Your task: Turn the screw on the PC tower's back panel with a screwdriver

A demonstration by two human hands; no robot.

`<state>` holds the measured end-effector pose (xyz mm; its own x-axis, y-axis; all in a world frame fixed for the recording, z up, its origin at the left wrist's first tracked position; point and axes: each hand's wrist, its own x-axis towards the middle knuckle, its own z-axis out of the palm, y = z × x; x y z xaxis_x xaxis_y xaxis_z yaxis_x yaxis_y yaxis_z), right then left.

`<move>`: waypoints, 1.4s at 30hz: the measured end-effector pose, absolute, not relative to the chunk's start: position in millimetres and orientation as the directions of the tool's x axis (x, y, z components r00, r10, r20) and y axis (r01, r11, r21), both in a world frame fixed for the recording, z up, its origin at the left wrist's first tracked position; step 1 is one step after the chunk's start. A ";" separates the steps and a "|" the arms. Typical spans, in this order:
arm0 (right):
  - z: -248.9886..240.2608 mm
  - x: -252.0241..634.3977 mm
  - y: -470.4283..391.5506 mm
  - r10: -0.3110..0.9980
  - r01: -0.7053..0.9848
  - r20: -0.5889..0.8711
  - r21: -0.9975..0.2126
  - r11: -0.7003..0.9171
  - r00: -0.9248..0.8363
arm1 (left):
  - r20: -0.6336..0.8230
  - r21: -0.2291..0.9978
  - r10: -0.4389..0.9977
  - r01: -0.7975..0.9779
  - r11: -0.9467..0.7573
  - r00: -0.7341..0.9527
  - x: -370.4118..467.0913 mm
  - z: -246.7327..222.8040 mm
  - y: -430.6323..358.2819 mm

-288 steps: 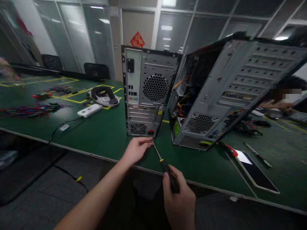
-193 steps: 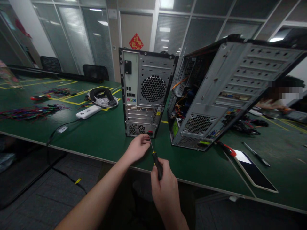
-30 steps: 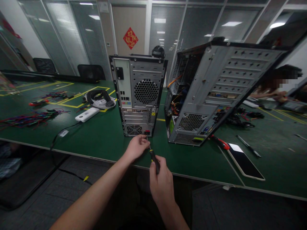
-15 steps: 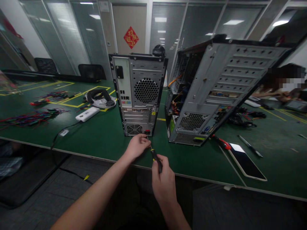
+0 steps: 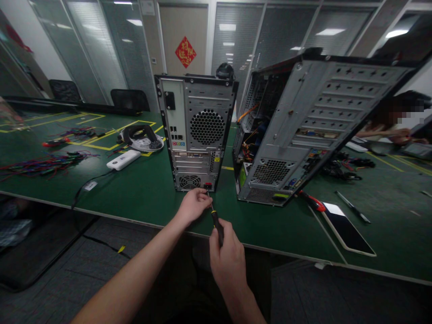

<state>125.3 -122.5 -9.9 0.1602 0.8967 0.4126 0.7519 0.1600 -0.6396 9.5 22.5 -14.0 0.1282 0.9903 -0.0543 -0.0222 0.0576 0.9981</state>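
A computer case (image 5: pixel 199 101) stands upright on the green table, its back panel facing me. My right hand (image 5: pixel 229 256) is wrapped round the dark handle of a screwdriver (image 5: pixel 216 220), which points up toward the case's lower right corner, just under a red switch (image 5: pixel 208 185). My left hand (image 5: pixel 195 205) is closed, its fingertips pinched around the screwdriver's shaft near the tip. Whether a screw sits at the tip is too small to tell. Close by on the right, a larger open case (image 5: pixel 286 130) stands with wires showing inside.
On the green table (image 5: pixel 151 202) lie a white power strip (image 5: pixel 123 160), a headset-like device (image 5: pixel 141 137) and bundled wires (image 5: pixel 47 164) at the left. A red-handled tool (image 5: pixel 313 202), a phone (image 5: pixel 349 229) and a pen (image 5: pixel 353 207) lie right. A person sits at the far right.
My right hand has shifted slightly left and down, and its grip on the screwdriver handle has turned a little. My left hand has hardly moved.
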 end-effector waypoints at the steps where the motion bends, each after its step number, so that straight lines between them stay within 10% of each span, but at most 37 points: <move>1: -10.5 125.4 -122.9 0.896 0.758 0.417 -0.631 0.163 0.155 | -0.051 0.998 0.991 -0.015 0.054 0.127 9.4 -14.1 22.5; 42: -11.6 123.5 -126.2 0.902 0.651 0.373 -0.744 0.149 0.220 | -0.069 0.997 0.996 0.022 0.068 0.063 12.8 -8.9 20.3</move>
<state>123.5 -126.2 -11.6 0.2196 0.9016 0.3726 0.6509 0.1491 -0.7444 12.8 20.3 -8.9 0.0634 0.9956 -0.0691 0.0215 0.0678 0.9975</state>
